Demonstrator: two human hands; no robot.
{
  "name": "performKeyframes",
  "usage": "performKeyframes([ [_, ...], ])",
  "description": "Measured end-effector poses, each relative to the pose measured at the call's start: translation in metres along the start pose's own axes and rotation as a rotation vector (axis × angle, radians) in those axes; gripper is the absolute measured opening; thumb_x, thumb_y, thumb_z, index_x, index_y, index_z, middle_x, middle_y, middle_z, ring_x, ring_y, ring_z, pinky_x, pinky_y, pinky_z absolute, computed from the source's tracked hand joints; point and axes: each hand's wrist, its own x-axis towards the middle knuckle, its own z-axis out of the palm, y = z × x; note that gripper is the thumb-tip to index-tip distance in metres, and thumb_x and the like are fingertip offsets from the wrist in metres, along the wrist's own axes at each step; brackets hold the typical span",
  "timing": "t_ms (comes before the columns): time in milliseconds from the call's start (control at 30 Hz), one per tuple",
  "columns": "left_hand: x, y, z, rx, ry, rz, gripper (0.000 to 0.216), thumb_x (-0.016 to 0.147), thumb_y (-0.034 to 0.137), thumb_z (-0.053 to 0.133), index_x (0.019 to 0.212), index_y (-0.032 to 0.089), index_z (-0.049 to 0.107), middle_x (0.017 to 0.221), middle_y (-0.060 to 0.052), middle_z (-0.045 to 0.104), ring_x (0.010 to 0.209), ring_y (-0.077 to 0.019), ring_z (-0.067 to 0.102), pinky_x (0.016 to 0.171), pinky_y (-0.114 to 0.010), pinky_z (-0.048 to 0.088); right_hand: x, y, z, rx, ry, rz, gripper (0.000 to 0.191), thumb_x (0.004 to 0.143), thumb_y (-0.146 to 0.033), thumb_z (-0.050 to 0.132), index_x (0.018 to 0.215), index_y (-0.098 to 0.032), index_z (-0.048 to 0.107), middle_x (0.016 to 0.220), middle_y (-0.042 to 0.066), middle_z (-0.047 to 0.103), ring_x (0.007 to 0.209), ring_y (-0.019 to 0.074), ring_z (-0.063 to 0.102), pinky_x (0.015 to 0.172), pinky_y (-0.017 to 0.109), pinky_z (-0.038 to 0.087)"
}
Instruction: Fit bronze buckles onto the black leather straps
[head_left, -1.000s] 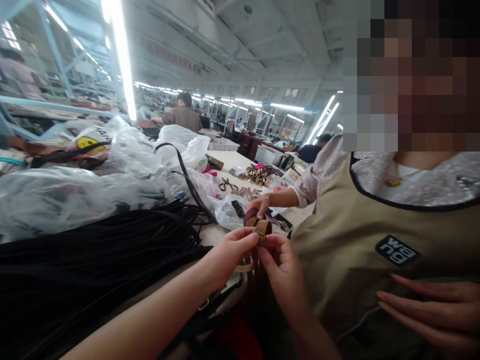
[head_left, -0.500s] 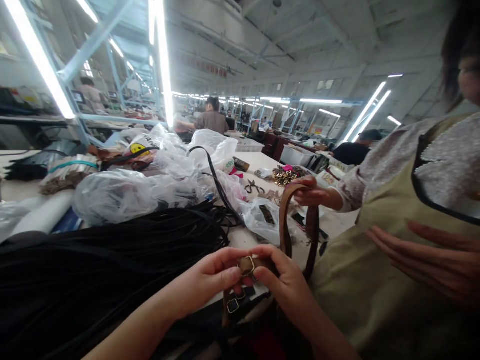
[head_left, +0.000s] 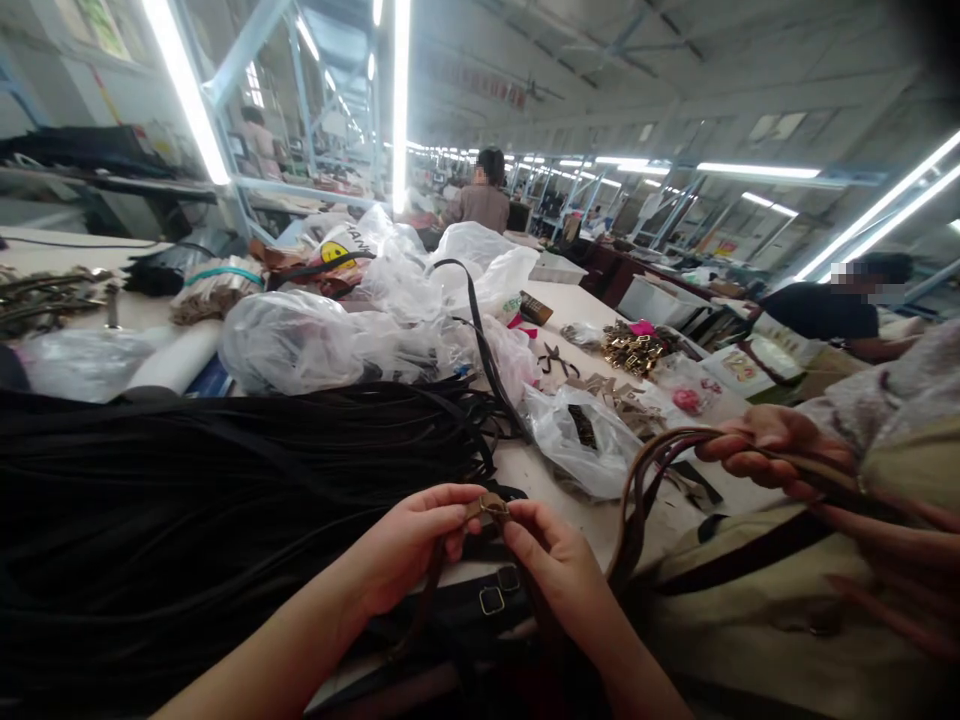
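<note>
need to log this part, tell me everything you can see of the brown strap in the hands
The brown strap is narrow and looks like leather, with a small brass-coloured buckle at its near end. The left hand and right hand pinch it at that buckle, just over the table's near edge. Part hangs down below the hands. On the right, slack loops arc up to a co-worker's hand, which grips them. Its far end is hidden.

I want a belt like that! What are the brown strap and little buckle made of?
Brown strap: probably leather or faux leather, matte; it bends in a soft loop. Buckle, pinched between left hand and right hand: seemingly metal, brassy, slightly shiny.
</note>
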Motion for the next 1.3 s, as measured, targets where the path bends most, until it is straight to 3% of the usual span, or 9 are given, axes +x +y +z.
performKeyframes([
  [200, 0.009, -0.009, -0.005, 0.104, -0.022, -0.001, 0.034, 0.069, 0.033, 0.067, 0.096, 0.013, 0.063, 0.07, 0.001, 0.051, 0.05, -0.0034, 0.036, 0.052, -0.02, 0.025, 0.008, 0.006, 0.001, 0.134, -0.046, 0.105, 0.032, 0.078, -0.046, 0.055, 0.089, -0.016, 0.056, 0.078, 0.002, 0.059, 0.069, 0.0139, 0.052, 0.062, 0.024, 0.04],
  [400, 0.015, -0.012, -0.004, 0.086, -0.038, -0.015, 0.035, 0.072, 0.04, 0.063, 0.092, 0.012, 0.061, 0.061, 0.005, 0.042, 0.045, -0.0017, 0.027, 0.047, -0.02, 0.017, 0.01, 0.012, 0.003, 0.339, -0.114, 0.241, 0.036, 0.07, -0.048, 0.063, 0.073, -0.017, 0.045, 0.056, -0.006, 0.042, 0.048, 0.0061, 0.035, 0.044, 0.018, 0.025],
  [633, 0.017, -0.016, -0.005, -0.016, -0.115, -0.073, 0.029, 0.074, 0.035, 0.063, 0.092, 0.013, 0.059, 0.055, 0.008, 0.033, 0.043, -0.0018, 0.021, 0.046, -0.021, 0.016, 0.011, 0.023, 0.006, 0.48, -0.128, 0.28, 0.038, 0.071, -0.052, 0.06, 0.074, -0.019, 0.042, 0.052, -0.008, 0.037, 0.042, 0.005, 0.03, 0.04, 0.018, 0.02],
  [867, 0.019, -0.018, -0.005, 0.002, -0.123, -0.077, 0.029, 0.074, 0.035, 0.063, 0.092, 0.013, 0.06, 0.052, 0.008, 0.032, 0.043, -0.0024, 0.021, 0.045, -0.021, 0.015, 0.011, 0.021, 0.002, 0.471, -0.114, 0.273, 0.042, 0.069, -0.056, 0.059, 0.071, -0.018, 0.041, 0.054, -0.007, 0.037, 0.045, 0.0058, 0.03, 0.043, 0.019, 0.023],
  [1133, 0.018, -0.017, -0.005, 0.135, -0.034, -0.066, 0.041, 0.067, 0.039, 0.069, 0.096, 0.012, 0.06, 0.051, 0.007, 0.036, 0.044, -0.0031, 0.024, 0.045, -0.022, 0.014, 0.012, 0.02, -0.005, 0.149, -0.083, 0.139, 0.039, 0.074, -0.055, 0.052, 0.071, -0.017, 0.046, 0.061, -0.003, 0.043, 0.055, 0.0095, 0.037, 0.048, 0.021, 0.029],
  [1300, 0.018, -0.019, -0.006, 0.128, -0.062, -0.081, 0.045, 0.064, 0.042, 0.07, 0.096, 0.011, 0.061, 0.051, 0.007, 0.036, 0.044, -0.0028, 0.023, 0.045, -0.022, 0.013, 0.012, 0.015, -0.007, 0.241, -0.13, 0.19, 0.041, 0.074, -0.057, 0.051, 0.069, -0.018, 0.044, 0.054, -0.006, 0.038, 0.048, 0.0076, 0.032, 0.045, 0.02, 0.025],
])
